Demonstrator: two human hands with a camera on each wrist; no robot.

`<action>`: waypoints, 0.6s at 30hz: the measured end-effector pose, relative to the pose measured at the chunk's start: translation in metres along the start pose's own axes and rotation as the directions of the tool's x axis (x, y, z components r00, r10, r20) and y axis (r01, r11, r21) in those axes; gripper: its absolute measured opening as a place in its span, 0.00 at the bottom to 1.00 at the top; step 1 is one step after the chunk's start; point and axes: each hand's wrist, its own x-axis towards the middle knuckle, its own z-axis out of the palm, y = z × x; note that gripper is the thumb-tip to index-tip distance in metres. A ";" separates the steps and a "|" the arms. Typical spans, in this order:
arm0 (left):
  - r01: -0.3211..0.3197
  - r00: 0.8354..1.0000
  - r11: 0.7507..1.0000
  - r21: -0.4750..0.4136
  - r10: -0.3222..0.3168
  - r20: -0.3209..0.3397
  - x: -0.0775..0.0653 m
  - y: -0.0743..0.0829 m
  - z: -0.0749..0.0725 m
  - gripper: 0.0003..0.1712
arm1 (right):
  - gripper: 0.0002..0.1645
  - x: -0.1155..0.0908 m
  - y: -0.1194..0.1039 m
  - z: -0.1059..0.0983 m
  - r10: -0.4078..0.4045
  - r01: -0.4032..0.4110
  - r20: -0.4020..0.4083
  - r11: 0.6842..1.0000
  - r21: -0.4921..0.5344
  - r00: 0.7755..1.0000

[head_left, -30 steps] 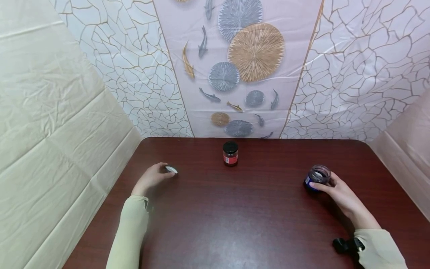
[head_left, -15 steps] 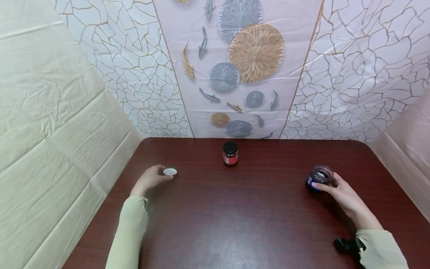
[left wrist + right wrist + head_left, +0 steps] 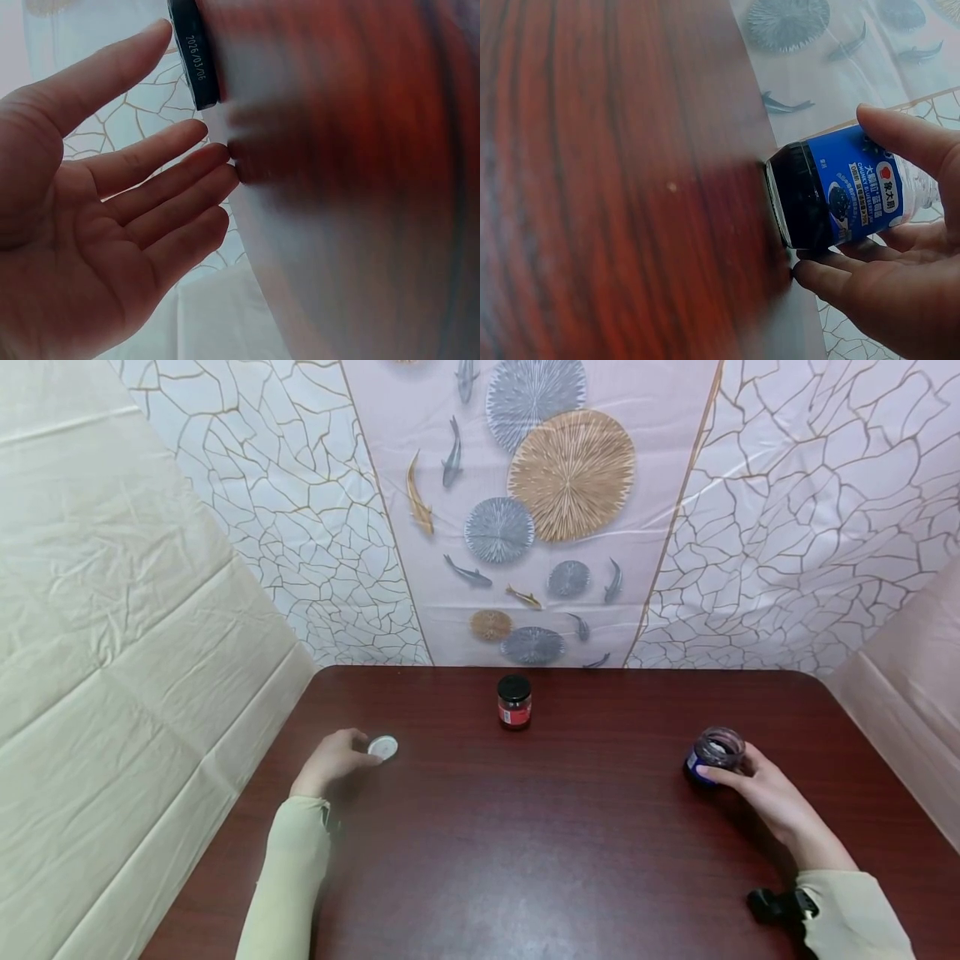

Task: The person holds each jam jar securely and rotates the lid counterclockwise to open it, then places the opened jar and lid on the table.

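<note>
At the table's left, a round lid (image 3: 383, 747) lies with its white underside up. My left hand (image 3: 333, 763) is beside it, fingers spread loosely and thumb tip at the lid's rim; whether it touches is unclear. The left wrist view shows the lid's dark, date-printed edge (image 3: 196, 60) beyond the open palm (image 3: 97, 217). On the right, my right hand (image 3: 780, 806) grips an uncapped jam jar (image 3: 705, 753) standing upright. Its blue blueberry label (image 3: 862, 180) faces the right wrist camera, with the thumb on one side and fingers on the other. Dark contents sit low in the jar.
A second jar (image 3: 514, 703), with a black lid and red label, stands near the back middle of the dark wooden table (image 3: 525, 827). Patterned cloth (image 3: 562, 527) hangs behind the table, and pale sheeting (image 3: 150, 652) covers the left side.
The lid was tilted between my left thumb and fingers; it has tipped flat onto the table and the fingers have released it. My right hand and its jar shifted slightly right, then stayed still.
</note>
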 end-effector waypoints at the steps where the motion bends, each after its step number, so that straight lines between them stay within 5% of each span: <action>1: 0.001 1.000 1.000 -0.002 -0.001 0.002 0.000 0.000 0.000 0.34 | 0.35 0.000 0.000 0.000 0.002 -0.002 0.001 1.000 0.000 1.000; 18: -0.024 1.000 1.000 -0.017 0.024 0.018 -0.002 0.002 -0.005 0.38 | 0.51 -0.002 -0.005 -0.008 0.087 -0.085 0.024 0.994 -0.063 0.996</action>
